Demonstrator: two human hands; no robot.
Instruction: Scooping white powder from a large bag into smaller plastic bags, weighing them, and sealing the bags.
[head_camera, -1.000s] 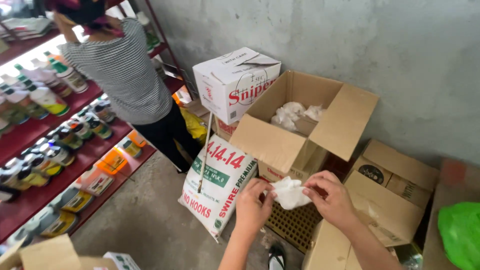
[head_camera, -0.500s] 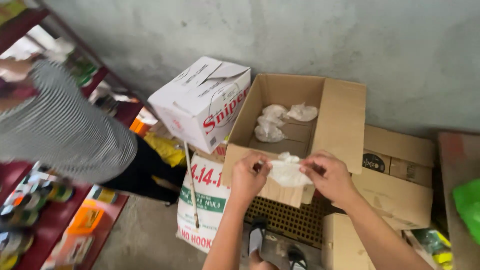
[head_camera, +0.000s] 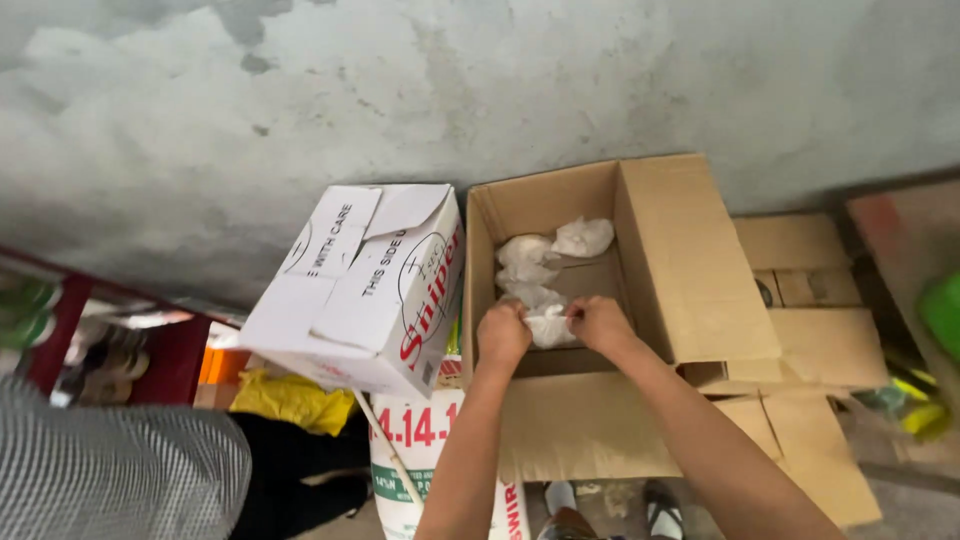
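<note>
Seen from above, at far left a person in a striped shirt bends at the near edge, beside red shelves; next right, a white carton leans tilted with its flaps loose, resting over a yellow bag and a printed sack; right of it stands an open brown box against the grey wall. The left hand and right hand reach in over the box's near wall, both about equally close; between them hangs a crumpled white wad, the fingers of each hand pinched shut on one end of it. The wad runs left to right, from one fist to the other, just above the box floor. Further inside, toward the far left corner, lie more white wads, just beyond the held one and apart from the hands. At right, flattened cardboard lies against the box; a green thing shows at the right edge, too blurred to name.
</note>
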